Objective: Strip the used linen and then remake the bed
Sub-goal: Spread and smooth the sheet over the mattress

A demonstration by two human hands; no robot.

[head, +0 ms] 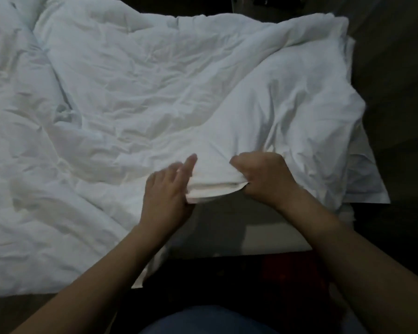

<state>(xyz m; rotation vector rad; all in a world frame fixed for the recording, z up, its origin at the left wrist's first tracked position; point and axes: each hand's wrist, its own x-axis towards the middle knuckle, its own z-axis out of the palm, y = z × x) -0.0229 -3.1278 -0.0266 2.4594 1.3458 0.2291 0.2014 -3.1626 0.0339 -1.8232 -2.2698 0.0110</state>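
Room: dim, with dark floor (396, 68) around the bed (263, 232).
Duvet (130, 92): white and crumpled, it covers the bed up to the near edge.
Pillow (299, 112): white, at the right end of the bed, partly on the duvet.
Right hand (263, 179): the grip is closed, fingers curled round the near corner of the pillow.
Left hand (169, 191): fingers nearly straight, it touches the same corner from the left side.
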